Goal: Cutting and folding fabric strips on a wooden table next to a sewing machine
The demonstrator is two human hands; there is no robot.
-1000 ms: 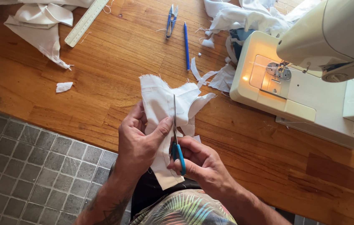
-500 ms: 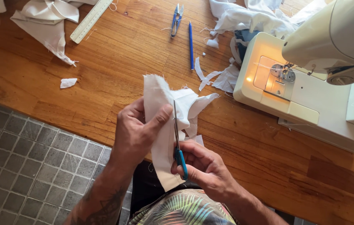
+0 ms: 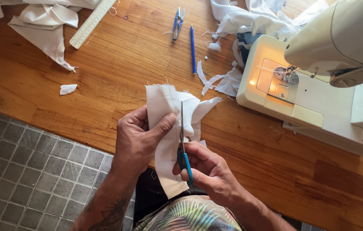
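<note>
Head view: scissors (image 3: 182, 137) upright, tips away.

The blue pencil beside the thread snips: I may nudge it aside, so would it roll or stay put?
The blue pencil looks slim, straight and stiff, so it probably slides or rolls easily on the smooth wooden table. It likely weighs little. The thread snips close on one side might stop it.

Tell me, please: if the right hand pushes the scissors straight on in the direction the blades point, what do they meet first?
The right hand points the scissors away from the body. They meet more of the white cloth first; beyond it lies bare wooden table, though depth is unclear.
</note>
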